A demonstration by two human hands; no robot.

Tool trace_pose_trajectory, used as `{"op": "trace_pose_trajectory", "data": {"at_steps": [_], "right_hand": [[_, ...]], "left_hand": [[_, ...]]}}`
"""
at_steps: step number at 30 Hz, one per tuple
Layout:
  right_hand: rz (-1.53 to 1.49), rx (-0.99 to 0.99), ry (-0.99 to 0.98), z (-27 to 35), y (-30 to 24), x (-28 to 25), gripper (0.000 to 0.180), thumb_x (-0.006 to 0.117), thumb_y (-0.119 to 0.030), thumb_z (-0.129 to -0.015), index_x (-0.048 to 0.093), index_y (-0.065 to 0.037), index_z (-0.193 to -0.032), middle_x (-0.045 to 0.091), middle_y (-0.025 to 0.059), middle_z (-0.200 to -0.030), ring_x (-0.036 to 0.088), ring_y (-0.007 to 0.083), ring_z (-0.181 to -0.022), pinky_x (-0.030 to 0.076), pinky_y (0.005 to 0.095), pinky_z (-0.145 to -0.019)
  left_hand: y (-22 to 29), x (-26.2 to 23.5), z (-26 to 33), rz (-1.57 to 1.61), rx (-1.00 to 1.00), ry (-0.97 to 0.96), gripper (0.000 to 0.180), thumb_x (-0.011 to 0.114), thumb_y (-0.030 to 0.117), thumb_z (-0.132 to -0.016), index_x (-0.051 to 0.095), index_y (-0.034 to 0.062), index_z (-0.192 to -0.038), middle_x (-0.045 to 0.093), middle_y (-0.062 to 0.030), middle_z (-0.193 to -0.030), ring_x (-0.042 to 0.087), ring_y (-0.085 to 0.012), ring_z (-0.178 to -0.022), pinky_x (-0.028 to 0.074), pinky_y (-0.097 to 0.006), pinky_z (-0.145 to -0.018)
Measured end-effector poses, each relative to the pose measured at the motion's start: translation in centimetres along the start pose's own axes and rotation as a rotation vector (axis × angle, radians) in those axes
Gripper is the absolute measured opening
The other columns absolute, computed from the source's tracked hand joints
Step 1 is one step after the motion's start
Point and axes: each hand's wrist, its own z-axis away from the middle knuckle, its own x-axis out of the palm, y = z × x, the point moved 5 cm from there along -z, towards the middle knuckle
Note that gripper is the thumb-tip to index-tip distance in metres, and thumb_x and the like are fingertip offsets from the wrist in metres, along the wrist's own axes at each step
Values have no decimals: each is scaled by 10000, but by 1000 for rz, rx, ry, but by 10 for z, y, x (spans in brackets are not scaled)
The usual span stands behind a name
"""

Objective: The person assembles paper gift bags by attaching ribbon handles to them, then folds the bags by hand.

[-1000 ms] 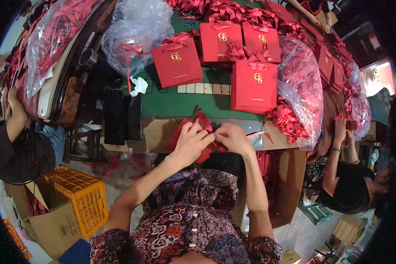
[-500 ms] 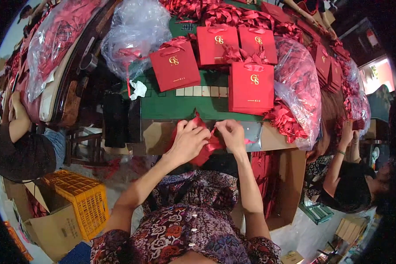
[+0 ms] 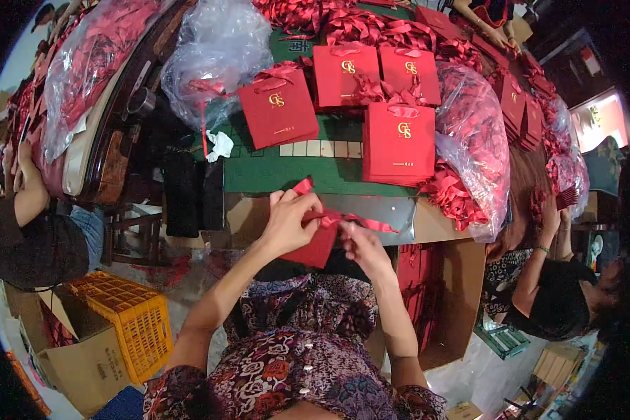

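I see left hand [image 3: 289, 222] pinching shiny red fabric ribbon [image 3: 374, 225] atop rectangular red paper bag [image 3: 311, 250]. Right hand [image 3: 366, 250] curled by ribbon, can't tell if gripping

Held red bag [image 3: 313, 248] partly hidden, right hand [image 3: 365, 249] blurred.
Left hand [image 3: 290, 222] covers bag's left part; far ribbon pile [image 3: 306, 14], clear plastic bag [image 3: 220, 45] cut off at top.
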Motion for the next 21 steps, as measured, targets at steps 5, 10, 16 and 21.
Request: {"op": "trace_pose_trajectory", "data": {"at_steps": [5, 10, 16, 21], "right_hand": [[-456, -205, 116, -4, -34, 10, 260, 581, -335, -984, 644, -118, -1111, 591, -49, -906, 541, 74, -851, 436, 275, -769], [-335, -588, 187, 23, -76, 5, 307, 489, -291, -1032, 622, -14, -1039, 637, 68, -953, 607, 204, -963, 457, 369, -927], [286, -600, 165, 48, -88, 45, 283, 477, -168, -1028, 673, 23, -957, 613, 8, -777, 548, 86, -708, 448, 256, -669], [912, -819, 81, 35, -71, 72, 113, 602, -96, -924, 650, 0, -891, 556, 104, -723, 576, 214, -650, 449, 320, -594]], "left_hand": [[-3, 7, 3, -17, 35, -18, 231, 735, 138, -732, 570, 127, -893, 645, -39, -794, 569, -247, -891, 316, -421, -898], [-19, 8, 0, -63, -25, 26, 245, 760, 171, -735, 576, 136, -892, 628, -35, -756, 563, -244, -836, 318, -413, -852], [-20, 12, -4, -92, 22, 144, 177, 701, 114, -800, 648, 122, -968, 589, -66, -981, 531, -254, -993, 345, -406, -905], [-18, 7, 20, 278, -160, 205, 197, 556, 147, -957, 679, 71, -1091, 637, -66, -987, 581, -227, -909, 429, -345, -805]]}}
